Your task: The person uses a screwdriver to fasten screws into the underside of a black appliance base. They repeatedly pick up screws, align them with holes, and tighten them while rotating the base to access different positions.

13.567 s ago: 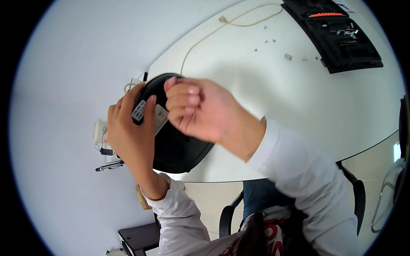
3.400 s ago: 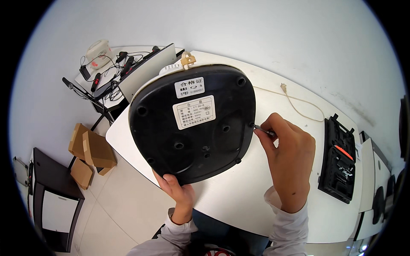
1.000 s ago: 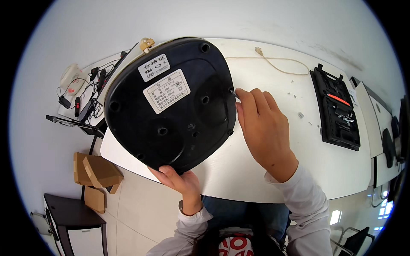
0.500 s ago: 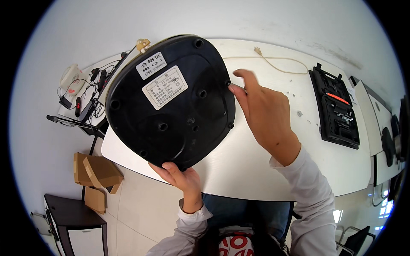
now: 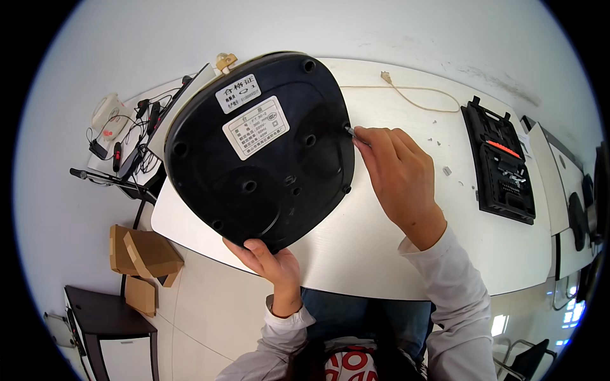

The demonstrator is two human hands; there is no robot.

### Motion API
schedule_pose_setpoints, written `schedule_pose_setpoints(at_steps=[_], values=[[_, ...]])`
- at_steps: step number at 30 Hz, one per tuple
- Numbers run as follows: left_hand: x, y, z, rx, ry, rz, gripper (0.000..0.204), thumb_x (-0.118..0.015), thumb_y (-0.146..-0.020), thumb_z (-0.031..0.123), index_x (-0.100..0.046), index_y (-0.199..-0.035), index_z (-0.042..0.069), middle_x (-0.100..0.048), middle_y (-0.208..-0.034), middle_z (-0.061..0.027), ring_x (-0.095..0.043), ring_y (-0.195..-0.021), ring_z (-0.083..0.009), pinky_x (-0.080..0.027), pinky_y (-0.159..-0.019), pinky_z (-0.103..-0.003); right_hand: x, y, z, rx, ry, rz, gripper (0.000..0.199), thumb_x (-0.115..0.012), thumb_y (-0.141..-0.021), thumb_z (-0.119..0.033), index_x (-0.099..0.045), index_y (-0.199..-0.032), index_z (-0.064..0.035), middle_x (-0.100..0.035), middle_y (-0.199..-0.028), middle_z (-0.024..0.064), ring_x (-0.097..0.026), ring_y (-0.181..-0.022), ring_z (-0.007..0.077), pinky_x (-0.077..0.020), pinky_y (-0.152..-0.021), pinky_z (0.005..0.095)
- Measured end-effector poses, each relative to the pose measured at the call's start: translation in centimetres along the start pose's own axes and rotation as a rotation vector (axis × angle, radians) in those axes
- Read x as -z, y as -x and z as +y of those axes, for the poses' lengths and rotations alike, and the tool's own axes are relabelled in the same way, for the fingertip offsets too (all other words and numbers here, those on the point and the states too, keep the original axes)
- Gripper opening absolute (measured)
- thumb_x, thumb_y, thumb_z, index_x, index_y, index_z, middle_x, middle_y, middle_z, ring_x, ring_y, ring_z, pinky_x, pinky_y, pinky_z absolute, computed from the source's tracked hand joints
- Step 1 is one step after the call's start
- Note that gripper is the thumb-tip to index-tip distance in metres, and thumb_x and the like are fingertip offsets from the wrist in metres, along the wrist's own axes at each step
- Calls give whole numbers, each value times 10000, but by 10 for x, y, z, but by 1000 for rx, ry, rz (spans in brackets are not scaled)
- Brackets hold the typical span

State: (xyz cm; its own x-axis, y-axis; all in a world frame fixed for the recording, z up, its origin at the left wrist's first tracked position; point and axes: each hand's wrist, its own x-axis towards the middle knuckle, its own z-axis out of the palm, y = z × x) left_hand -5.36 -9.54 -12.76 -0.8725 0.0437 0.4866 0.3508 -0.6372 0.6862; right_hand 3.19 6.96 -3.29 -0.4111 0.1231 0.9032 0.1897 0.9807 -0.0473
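Observation:
A large black appliance [image 5: 260, 159] is tipped up so its round underside faces me, with two white labels and several screw holes on it. My left hand [image 5: 270, 260] grips its lower rim from beneath. My right hand [image 5: 397, 174] is closed around a thin screwdriver [image 5: 350, 131]. Only the metal tip shows, touching a screw hole at the base's right edge. The appliance rests on a white table [image 5: 381, 254].
A black open tool case [image 5: 502, 162] lies at the table's right. A beige cable [image 5: 419, 98] curls along the far edge, with small loose bits beside it. Cables and a power strip [image 5: 121, 136] sit left; cardboard boxes [image 5: 143, 257] on the floor.
My right hand drew slightly off the base half a second ago and is back with the screwdriver tip at the right edge hole. My left hand keeps its hold.

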Motion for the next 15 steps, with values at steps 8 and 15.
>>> schedule_pose_setpoints(at_steps=[8,15], values=[[0,3,0,27,15,-19,580,-464,-999,407,-266,-1442,88,-422,-1398,-80,-466,-1274,-214,-423,-1042,-329,-1,-12,0,-73,99,-128,325,-640,-911,-219,-416,-706,-102,-403,-553,13,-405,-457,161,-336,-414,283],[1,2,-3,8,-9,-21,584,-462,-1001,401,-258,-1447,83,-401,-1414,-81,-458,-1277,-217,-422,-1046,-339,-6,-15,0,-180,5,-29,190,-659,-892,-226,-542,-806,-104,-519,-590,16,-522,-505,175,-393,-443,286]])
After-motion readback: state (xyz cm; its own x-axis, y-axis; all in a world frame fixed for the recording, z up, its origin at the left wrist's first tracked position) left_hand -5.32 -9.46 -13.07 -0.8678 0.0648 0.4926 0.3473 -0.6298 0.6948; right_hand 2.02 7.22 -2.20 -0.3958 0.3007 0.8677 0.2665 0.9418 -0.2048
